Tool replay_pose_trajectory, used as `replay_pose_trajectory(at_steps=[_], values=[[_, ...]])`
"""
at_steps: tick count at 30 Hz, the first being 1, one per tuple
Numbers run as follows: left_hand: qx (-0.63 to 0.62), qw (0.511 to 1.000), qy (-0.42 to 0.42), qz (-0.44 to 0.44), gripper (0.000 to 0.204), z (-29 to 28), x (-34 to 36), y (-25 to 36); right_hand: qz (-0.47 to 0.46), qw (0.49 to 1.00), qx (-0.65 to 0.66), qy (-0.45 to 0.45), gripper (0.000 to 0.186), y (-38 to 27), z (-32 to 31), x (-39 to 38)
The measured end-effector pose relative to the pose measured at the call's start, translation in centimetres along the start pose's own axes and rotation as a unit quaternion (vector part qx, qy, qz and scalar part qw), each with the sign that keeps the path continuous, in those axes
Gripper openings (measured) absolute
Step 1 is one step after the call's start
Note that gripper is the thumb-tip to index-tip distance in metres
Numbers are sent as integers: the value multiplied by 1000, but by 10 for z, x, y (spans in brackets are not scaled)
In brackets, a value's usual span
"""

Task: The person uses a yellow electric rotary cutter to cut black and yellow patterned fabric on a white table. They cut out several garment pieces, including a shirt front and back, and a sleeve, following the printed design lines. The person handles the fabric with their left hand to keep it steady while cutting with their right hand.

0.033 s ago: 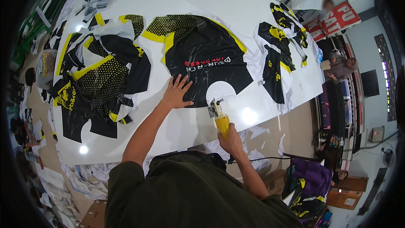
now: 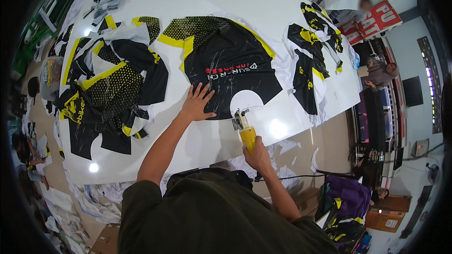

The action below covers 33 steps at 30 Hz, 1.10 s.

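1. Nearest the body, the right hand (image 2: 258,156) has its fingers clamped on a yellow-handled electric cutter (image 2: 245,130) at the near edge of the white desk (image 2: 226,4).
2. Just left, the left hand (image 2: 197,103) lies flat, fingers spread apart, pressing the black-and-yellow printed fabric panel (image 2: 221,61).
3. Farther left lies a pile of cut pieces (image 2: 110,89).
4. Right of the cutter, more pieces (image 2: 310,56).

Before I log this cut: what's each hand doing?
Left hand: open, flat on the black printed fabric piece.
Right hand: closed around the yellow cutter.
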<state>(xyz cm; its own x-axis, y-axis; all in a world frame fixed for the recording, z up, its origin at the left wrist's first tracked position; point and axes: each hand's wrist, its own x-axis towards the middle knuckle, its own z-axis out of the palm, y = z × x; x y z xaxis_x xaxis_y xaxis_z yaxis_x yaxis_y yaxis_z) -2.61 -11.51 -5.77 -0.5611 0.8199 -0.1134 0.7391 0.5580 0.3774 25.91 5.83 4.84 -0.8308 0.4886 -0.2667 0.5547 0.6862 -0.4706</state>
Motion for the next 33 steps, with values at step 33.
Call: replay_pose_trajectory(at_steps=[33], values=[[-21,999,35,5,104,1,-3,-3,84,994,23,59,51,-60,37,48]])
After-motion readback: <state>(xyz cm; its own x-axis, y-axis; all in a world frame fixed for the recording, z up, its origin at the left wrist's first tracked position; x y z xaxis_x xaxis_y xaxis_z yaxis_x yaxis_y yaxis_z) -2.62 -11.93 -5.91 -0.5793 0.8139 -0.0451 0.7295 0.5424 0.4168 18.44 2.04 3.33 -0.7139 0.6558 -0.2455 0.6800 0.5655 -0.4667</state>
